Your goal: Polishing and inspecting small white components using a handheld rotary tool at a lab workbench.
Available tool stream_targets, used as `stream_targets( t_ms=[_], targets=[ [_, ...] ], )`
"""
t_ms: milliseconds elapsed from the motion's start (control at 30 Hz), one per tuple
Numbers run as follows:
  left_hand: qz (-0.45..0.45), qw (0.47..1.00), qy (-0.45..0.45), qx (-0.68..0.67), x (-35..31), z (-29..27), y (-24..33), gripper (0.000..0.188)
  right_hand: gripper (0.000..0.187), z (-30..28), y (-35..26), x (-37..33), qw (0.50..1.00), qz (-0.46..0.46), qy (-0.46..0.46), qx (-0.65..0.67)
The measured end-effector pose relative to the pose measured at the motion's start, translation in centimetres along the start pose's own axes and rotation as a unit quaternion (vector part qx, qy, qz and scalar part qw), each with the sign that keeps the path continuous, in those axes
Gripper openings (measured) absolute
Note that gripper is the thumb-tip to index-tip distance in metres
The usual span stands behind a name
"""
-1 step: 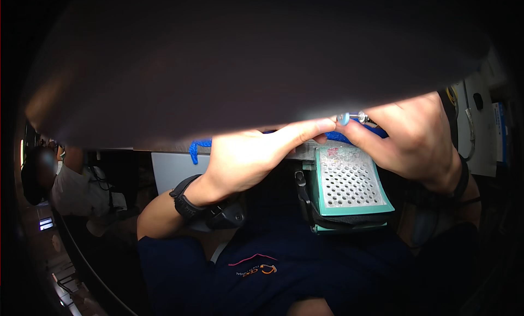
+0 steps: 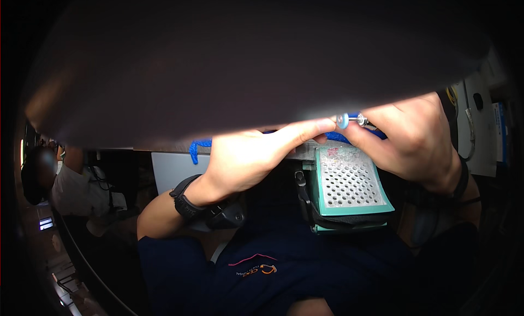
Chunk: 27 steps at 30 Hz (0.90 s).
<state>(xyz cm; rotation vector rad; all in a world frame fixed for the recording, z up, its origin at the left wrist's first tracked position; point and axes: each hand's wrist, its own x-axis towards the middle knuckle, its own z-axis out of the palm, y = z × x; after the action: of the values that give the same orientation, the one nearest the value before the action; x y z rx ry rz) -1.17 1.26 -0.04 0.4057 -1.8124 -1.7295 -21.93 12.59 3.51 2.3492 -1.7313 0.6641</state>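
My right hand (image 2: 412, 133) is closed around a rotary tool, most of it hidden by the fingers. From its metal chuck (image 2: 361, 120) a thin shaft points left, ending in a small light-blue wheel (image 2: 342, 121). My left hand (image 2: 248, 155) is closed, thumb stretched toward the wheel, its tip right beside it. Whatever the left fingers pinch is hidden behind the thumb and a dark shape that covers the upper picture. Below the hands sits a teal box (image 2: 355, 211) with a perforated metal plate (image 2: 352, 182) on top.
Blue cloth or cord (image 2: 201, 148) shows past the left hand and under the right. A black strap buckle (image 2: 299, 178) hangs beside the box. At far left another person (image 2: 82, 187) in a white top sits. Cables (image 2: 469, 125) run at far right.
The light-blue wheel and its shaft have shifted very slightly left and down, so more of the shaft and chuck shows. My left hand has not visibly moved.
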Motion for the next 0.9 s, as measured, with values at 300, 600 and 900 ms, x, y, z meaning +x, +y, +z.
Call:
stream_targets(
  t_ms=[300, 600, 900],
  targets=[
    [-0.009, 1.000, 0.002, 0.007, 0.08, 0.08, 0.14, 0.014, 0.016, 0.00, -0.05, 0.04, 1.000, 0.001, 0.004, 0.016],
    [0.001, 1.000, -0.002, 0.019, -0.03, 0.03, 0.02, 0.014, 0.017, -0.16, 0.15, 0.08, 1.000, 0.002, -0.005, 0.010],
    [-0.014, 1.000, 0.013, -0.008, -0.04, 0.22, -0.04, 0.015, 0.021, -0.22, 0.06, 0.15, 1.000, -0.010, -0.007, 0.024]
  ],
)
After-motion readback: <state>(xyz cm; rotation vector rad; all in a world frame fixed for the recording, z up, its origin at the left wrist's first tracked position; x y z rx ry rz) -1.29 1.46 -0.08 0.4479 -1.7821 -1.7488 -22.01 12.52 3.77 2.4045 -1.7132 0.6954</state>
